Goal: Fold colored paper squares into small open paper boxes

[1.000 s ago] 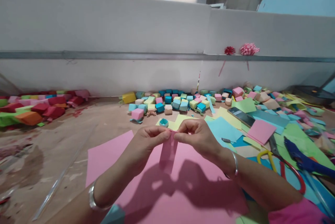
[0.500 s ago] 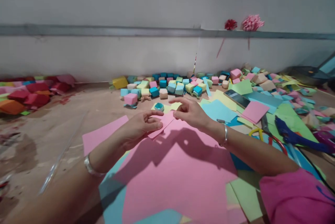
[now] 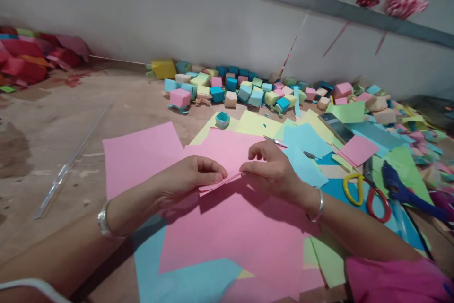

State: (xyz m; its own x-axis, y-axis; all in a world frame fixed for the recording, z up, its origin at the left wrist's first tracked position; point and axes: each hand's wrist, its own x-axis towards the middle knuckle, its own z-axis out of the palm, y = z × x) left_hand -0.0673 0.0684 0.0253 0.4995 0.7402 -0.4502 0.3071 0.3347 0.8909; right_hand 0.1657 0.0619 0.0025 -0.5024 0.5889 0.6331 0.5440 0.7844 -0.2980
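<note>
A small folded piece of pink paper is held between both hands, tilted with its thin edge toward me. My left hand pinches its left part between thumb and fingers. At the other end, the thumb and index finger of my right hand close on the paper's right tip. Beneath them lies a large pink sheet, over a light blue sheet. Another pink sheet rests to the left. A small open teal paper box stands just beyond the hands.
Several small paper cubes line the wall. Scissors with yellow and red handles, a dark blue glue gun and a phone lie at right. A clear ruler-like strip lies left. Paper flowers hang on the wall rail.
My view has tilted and dipped. Both hands have come nearer with the pink paper, which now shows nearly edge-on. My right hand has moved from the paper's top to its right tip.
</note>
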